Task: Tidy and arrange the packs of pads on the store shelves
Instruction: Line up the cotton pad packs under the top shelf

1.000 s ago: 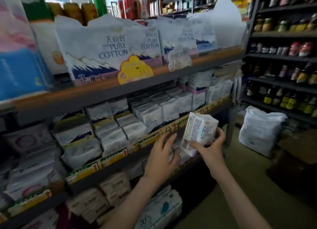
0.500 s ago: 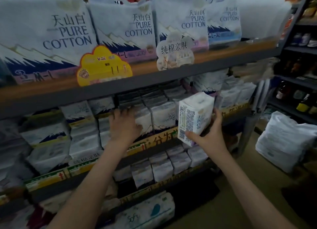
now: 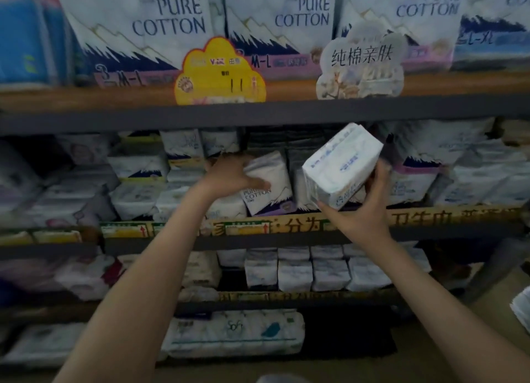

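Note:
My right hand (image 3: 362, 210) grips a white pack of pads (image 3: 341, 166) from below, holding it tilted in front of the middle shelf (image 3: 301, 225). My left hand (image 3: 229, 176) reaches into that shelf and holds a "PURE COTTON" pack (image 3: 271, 186) that leans out of its row. Stacked white packs (image 3: 137, 167) fill the shelf to the left, and more packs (image 3: 421, 179) stand to the right.
Large "PURE COTTON" bags (image 3: 281, 24) stand on the top shelf behind a yellow price tag (image 3: 220, 72) and a white cloud tag (image 3: 361, 64). Small packs (image 3: 295, 273) line the lower shelf. A long wrapped pack (image 3: 235, 334) lies on the bottom shelf.
The view has moved closer to the shelves. My right hand has lifted and tilted its pack toward the middle shelf. My left hand has shifted right and taken hold of a leaning pack.

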A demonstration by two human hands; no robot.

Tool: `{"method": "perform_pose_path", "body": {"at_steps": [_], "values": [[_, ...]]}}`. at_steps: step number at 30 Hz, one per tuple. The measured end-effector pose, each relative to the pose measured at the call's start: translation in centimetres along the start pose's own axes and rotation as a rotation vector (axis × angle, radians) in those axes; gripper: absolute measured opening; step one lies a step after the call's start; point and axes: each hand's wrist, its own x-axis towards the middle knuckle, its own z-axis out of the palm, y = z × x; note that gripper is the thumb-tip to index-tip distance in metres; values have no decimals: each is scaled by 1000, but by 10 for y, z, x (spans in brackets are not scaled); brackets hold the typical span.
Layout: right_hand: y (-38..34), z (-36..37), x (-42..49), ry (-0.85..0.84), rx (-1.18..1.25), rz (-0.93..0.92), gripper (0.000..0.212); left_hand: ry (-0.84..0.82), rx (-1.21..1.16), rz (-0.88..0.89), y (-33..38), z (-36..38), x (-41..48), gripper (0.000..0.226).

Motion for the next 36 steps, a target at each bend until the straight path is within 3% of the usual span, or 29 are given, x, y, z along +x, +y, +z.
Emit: {"method": "perform_pose_path", "body": {"at_steps": [2,8,12,15,17,19,22,26,31,36], "values": [[3,1,3,-12,14,-11,98,-16,-90,-31,1,-4,2,87],[16,3,0,-11,128,48,103,1,-47,-50,5,8,12,81],[16,8,-4,15,112,32,103,14,172,-29,5,32,21,75],[12,17,-15,-39,99,-25,100,207,233,65,6,58,3,70],[9,24,-22,-42,65,-39,96,465,126,173,3,73,-19,64],[4,31,-23,-9,13,-42,97,623,-93,267,5,87,-39,60],[-11,39,-15,-16,-111,-55,100,572,-417,321,24,101,-68,53],[-34,53,-1,-79,-187,8,101,598,-756,181,32,93,-71,53],[-49,61,11,-91,-28,127,99,639,-878,44,41,61,-57,38],[-42,55,18,-341,-55,-9,78,629,-844,-181,28,36,-22,31]]}}
